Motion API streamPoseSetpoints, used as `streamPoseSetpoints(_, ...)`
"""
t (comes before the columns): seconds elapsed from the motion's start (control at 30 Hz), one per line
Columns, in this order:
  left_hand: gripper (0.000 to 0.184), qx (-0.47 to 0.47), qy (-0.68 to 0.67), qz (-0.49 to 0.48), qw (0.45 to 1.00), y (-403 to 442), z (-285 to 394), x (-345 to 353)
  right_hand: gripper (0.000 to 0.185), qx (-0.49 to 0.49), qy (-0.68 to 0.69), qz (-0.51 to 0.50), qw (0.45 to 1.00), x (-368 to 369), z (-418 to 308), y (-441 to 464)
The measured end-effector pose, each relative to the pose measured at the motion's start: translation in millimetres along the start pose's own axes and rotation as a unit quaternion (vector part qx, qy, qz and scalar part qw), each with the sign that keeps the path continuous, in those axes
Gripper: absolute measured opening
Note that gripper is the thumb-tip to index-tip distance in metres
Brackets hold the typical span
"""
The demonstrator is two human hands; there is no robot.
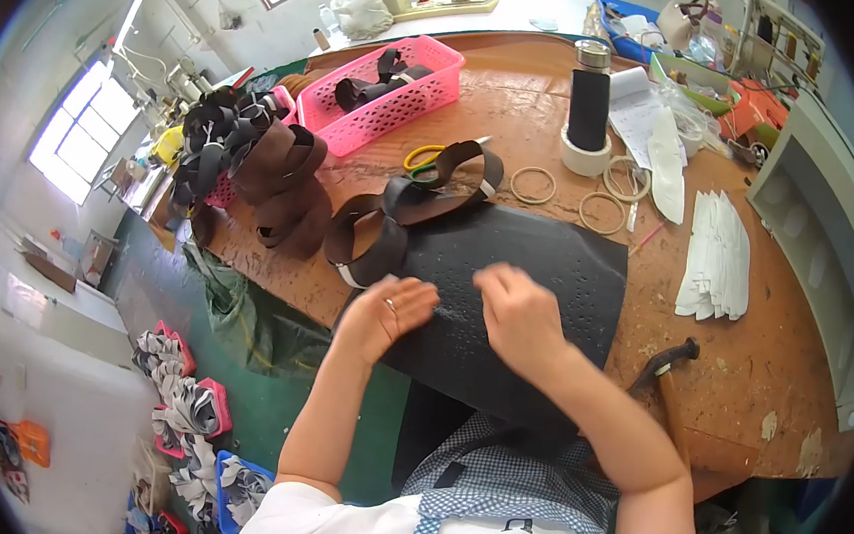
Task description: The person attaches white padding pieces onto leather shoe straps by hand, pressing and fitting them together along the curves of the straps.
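Note:
A black mat (537, 266) dotted with small holes lies at the table's front edge, below both hands. My left hand (385, 316) is over its left part, palm turned up and fingers stretched out. Something tiny and shiny shows on that palm, too small to name. Above the middle of the mat, my right hand (522, 315) has its fingers drawn together in a pinch; whatever may be between them is hidden. Just beyond my left hand, a looped dark brown strip (369, 242) with pale ends rests against the mat.
Yellow-handled scissors (424, 156) lie behind the strip. A pink basket (380, 103) holds dark strips, and more brown strips (279, 175) are piled left. Rightward are tape rings (534, 184), a black bottle (589, 104), white pieces (717, 258) and a hammer (668, 361).

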State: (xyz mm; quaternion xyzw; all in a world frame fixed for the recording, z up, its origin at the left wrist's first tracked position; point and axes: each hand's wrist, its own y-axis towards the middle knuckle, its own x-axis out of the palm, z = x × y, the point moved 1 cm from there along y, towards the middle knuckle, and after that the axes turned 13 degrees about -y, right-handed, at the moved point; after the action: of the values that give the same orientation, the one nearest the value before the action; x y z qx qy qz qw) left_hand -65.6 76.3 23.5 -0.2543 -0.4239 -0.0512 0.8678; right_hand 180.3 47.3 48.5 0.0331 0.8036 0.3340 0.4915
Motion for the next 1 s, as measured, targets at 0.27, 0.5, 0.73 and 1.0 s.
streamPoseSetpoints(0.27,0.034,0.486,0.721,0.115,0.48,14,36,18,0.029,-0.185,-0.246,0.079,0.948,122,44,112)
streamPoseSetpoints(0.5,0.021,0.375,0.793,0.129,0.462,30,47,-13,0.01,0.191,-0.154,0.027,0.969,25,149,146)
streamPoseSetpoints(0.73,0.029,0.35,0.788,0.12,0.492,39,50,-12,0.018,-0.119,-0.273,0.043,0.954,24,108,103)
streamPoseSetpoints(1.0,0.027,0.383,0.786,0.146,0.463,30,44,-14,0.011,-0.086,-0.321,-0.076,0.94,114,103,121)
